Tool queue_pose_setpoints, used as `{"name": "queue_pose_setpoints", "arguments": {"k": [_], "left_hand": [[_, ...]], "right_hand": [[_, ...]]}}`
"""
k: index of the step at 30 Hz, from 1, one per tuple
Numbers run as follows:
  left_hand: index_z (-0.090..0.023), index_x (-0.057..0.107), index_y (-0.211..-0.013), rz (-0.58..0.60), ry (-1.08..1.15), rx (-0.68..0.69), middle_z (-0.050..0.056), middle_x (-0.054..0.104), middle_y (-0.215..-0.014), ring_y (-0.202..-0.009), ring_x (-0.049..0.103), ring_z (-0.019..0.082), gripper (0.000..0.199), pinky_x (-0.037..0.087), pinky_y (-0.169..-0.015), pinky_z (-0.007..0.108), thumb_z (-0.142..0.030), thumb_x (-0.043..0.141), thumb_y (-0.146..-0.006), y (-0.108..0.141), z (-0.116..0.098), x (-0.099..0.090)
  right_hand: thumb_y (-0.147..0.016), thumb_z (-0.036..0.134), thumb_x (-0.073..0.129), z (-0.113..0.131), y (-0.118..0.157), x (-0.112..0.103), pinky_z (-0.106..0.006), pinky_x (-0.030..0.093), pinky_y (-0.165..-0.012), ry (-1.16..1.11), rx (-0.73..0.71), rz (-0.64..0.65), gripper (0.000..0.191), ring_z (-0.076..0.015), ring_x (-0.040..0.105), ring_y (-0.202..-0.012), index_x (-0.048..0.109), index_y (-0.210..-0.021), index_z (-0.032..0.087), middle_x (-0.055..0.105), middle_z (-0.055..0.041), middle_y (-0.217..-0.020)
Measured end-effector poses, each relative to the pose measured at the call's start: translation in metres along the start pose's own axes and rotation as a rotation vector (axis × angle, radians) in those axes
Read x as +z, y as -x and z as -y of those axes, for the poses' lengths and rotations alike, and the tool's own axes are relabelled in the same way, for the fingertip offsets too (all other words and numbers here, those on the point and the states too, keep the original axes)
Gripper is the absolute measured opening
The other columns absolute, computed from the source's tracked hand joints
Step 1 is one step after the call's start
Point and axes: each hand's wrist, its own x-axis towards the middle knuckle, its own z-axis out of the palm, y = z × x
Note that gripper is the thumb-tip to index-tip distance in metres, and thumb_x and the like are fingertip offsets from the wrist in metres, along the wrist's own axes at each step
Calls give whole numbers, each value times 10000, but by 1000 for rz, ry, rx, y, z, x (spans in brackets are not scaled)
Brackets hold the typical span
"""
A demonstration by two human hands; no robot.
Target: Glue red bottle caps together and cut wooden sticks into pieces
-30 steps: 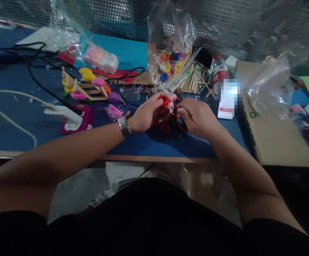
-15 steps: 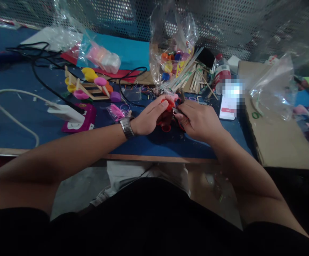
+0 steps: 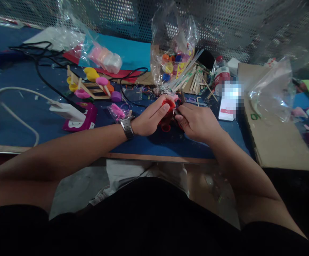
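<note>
Red cup (image 3: 171, 103), open end up, is just above the desk (image 3: 144, 147) near its front edge, between the two hands. Left hand (image 3: 149, 120) pinches it, thumb laid along the near side, fingers round the far side. Right hand (image 3: 200, 121) is closed in a fist, thumb bent in, around a dark tool (image 3: 182, 96) that pokes up past the knuckles.

Step in hand, as I judge it: working the tool against the right side of the cup, with the left hand as clamp. Next move seems to call for a firm hold so the cup does not turn — and for the left thumb to stay clear of any edge.

Hard to make out: the kind of tool, since the fist covers most of it. A pale glint shows beside the cup; blade or reflection, cannot tell. A small red ring (image 3: 166, 128) sits right below — joined to the cup or separate, unclear. Behind the fingers a pink piece (image 3: 175, 96) is mostly hidden. Phone (image 3: 226, 110) at right: screen partly blurred out.
</note>
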Motion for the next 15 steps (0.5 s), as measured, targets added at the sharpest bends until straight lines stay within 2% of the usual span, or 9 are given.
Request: {"name": "queue_pose_setpoints", "arguments": {"k": [4, 9, 15], "left_hand": [[-227, 601, -1309, -18, 63, 25, 165, 722, -1376, -1349, 689, 308, 630, 544, -1250, 530, -795, 419, -1107, -2, -2, -2], [-254, 600, -1299, -56, 68, 18, 118, 716, -1261, -1133, 710, 269, 605, 610, -1103, 505, -806, 475, -1085, -4, 2, -1], [-231, 590, -1269, 8, 57, 67, 150, 706, -1348, -1307, 672, 290, 586, 536, -1251, 522, -780, 481, -1097, -4, 1, -4]], "right_hand": [[-1196, 566, 175, -4, 0, 0, -381, 337, -732, -12, 3, -38, 668, -286, 687, -941, 711, -1192, 167, 773, -160, -1109], [-1184, 619, 116, -4, 0, 4, -379, 337, -725, -6, -5, -86, 746, -286, 678, -943, 711, -1204, 170, 775, -163, -1125], [-1175, 627, 76, 0, 2, 5, -392, 341, -718, 8, -21, -89, 805, -294, 689, -924, 728, -1234, 158, 774, -173, -1112]]}}
